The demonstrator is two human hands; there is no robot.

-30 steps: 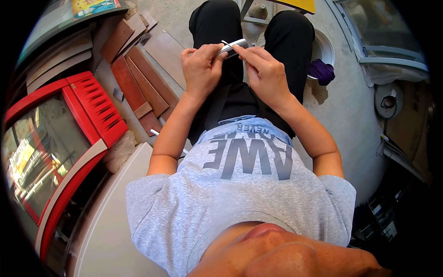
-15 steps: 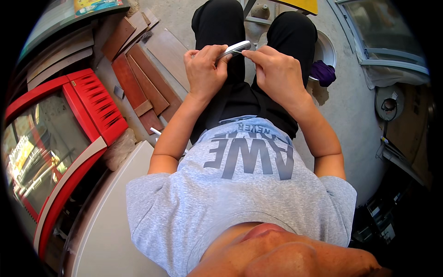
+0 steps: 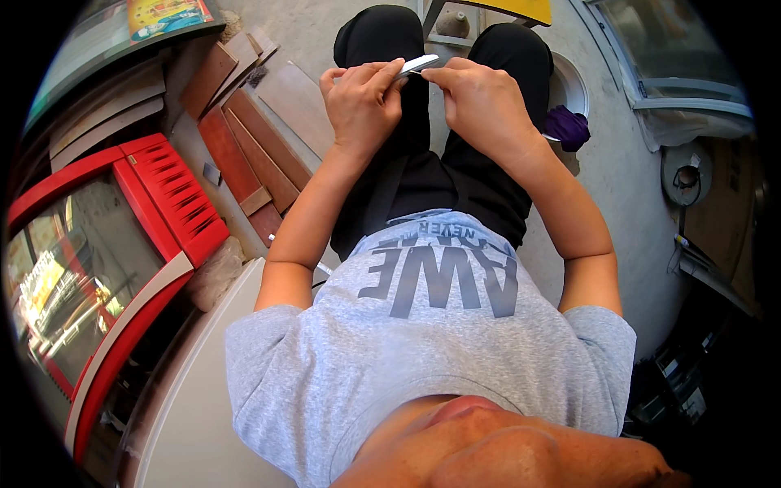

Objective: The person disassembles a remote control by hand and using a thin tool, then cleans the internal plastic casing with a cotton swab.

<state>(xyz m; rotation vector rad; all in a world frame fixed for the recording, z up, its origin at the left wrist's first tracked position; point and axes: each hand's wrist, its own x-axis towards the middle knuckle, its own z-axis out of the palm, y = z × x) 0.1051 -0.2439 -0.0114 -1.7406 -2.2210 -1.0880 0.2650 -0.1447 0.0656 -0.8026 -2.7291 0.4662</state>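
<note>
Above my lap, my left hand [image 3: 362,106] is closed around a slim white object with rounded ends [image 3: 420,63], seen nearly edge-on; its kind I cannot make out. Its far end sticks out past my thumb and fingers. My right hand [image 3: 490,104] is closed in a pinch close by, thumb against forefinger. A thin pale stick-like piece [image 3: 416,72] runs from that pinch to the side of the white object. Whether it touches or enters the object is too small to tell.
Brown wooden boards [image 3: 272,138] lie on the floor at the left, beside a red-framed glass case [image 3: 175,195]. A pale panel [image 3: 199,382] is by my left elbow. Beyond my right knee stand a white basin [image 3: 572,81] with a purple cloth [image 3: 567,128] and a yellow-topped stool [image 3: 521,10].
Both hands have shifted slightly away from my body, carrying the white object with them. It has turned a little and shows a narrower edge. Both hands keep their grip.
</note>
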